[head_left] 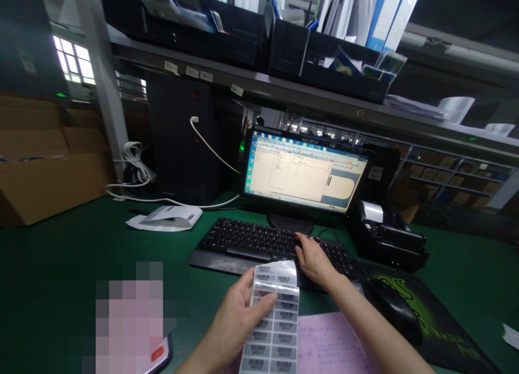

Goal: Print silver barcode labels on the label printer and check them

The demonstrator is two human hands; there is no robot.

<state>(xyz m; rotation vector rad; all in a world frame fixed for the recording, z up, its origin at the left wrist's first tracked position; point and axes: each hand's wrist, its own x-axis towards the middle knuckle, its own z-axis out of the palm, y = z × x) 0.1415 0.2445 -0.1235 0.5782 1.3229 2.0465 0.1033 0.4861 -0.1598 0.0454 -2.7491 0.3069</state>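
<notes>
My left hand is closed on a strip of barcode labels, thumb across its front, holding it upright in front of the black keyboard. My right hand rests on the right part of the keyboard with fingers stretched over the keys. Behind the keyboard stands a lit monitor showing a program window. A pink sheet of paper lies under my right forearm.
A black label printer stands right of the monitor, a black mouse on a dark mat before it. A computer tower, white cables, cardboard boxes and a folded white paper are at left. A shelf with files runs overhead.
</notes>
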